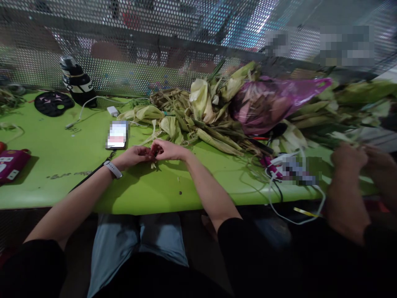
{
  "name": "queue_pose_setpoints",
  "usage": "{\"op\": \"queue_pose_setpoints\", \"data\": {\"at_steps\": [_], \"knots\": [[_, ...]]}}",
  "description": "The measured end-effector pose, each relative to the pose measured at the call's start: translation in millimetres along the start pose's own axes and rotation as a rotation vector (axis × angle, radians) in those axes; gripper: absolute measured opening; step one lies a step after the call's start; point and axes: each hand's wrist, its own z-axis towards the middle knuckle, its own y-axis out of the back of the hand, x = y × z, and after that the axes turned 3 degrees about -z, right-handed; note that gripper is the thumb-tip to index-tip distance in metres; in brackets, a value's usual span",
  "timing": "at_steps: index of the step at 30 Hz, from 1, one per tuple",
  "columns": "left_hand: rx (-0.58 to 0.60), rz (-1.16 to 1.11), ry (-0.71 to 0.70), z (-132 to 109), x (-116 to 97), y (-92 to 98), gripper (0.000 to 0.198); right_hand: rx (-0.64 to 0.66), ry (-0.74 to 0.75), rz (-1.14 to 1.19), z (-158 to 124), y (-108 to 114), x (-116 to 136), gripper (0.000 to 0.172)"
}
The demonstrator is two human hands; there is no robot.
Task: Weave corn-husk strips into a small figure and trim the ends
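My left hand point(138, 155) and my right hand point(170, 150) meet above the green table, fingertips pinched together. Between them is a small dark-red piece point(153, 158) with a pale end hanging below; its kind is too small to make out. A pale band circles my left wrist. Just beyond my left hand lies a phone point(117, 134) with a lit screen and a dark strap. Behind my right hand spreads a heap of corn husks point(173, 126), some green and some dried brown.
A pink plastic bag point(260, 105) rests among the husks. A black bottle point(79, 82), a black palette-shaped thing point(49, 103) and a purple box point(14, 165) stand leftward. White cables point(271, 203) loop over the front edge. Another person's hands point(350, 157) work at right.
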Motion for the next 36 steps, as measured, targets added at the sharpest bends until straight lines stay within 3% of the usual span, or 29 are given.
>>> {"op": "queue_pose_setpoints", "data": {"at_steps": [15,24,36], "knots": [[0.008,0.017,0.005,-1.0,-3.2,-1.8,0.025,0.071,0.057,0.016,1.4,4.6,-11.5,0.030],[0.026,0.012,0.039,-1.2,-5.8,-1.1,0.023,0.077,-0.028,0.118,0.1,5.8,-9.2,0.017],[-0.013,0.110,0.046,-5.2,-8.4,-1.4,0.028,0.071,-0.044,0.108,1.1,4.5,-8.5,0.020]]}}
